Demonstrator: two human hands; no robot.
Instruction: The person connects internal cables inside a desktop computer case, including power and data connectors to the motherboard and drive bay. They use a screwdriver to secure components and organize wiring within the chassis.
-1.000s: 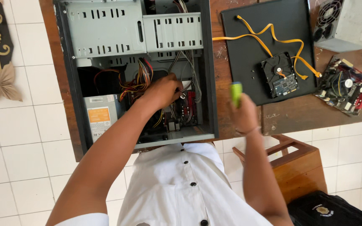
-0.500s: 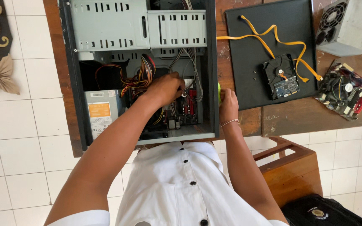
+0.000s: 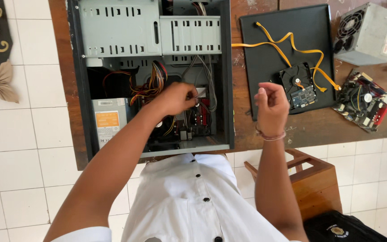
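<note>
Head view, the only one: left hand [image 3: 178,97] is deep inside the open computer case [image 3: 153,76] lying on the brown bench [image 3: 301,130], its fingers closed narrowly on something small among the coloured wiring [image 3: 151,83] above the motherboard [image 3: 193,118]; just what they pinch I cannot tell, since the knuckles hide it. Right hand [image 3: 270,104] hovers outside the case, over the edge of the black side panel [image 3: 287,49], fingers loosely curled and seemingly holding nothing.

By my reading, work is at the stage of handling a cable or connector inside the case. Any further move there would call for a firm pinch and a careful, straight pull or push, keeping the neighbouring wires out of the way.

Count: one case, one power supply [image 3: 109,121] fitted inside it, one loose power supply [image 3: 367,32] at the bench's far right, one bare hard drive [image 3: 297,86] on the panel, one orange ribbon cable [image 3: 287,45] draped across it, and one separate circuit board [image 3: 363,101] beside the drive.
</note>
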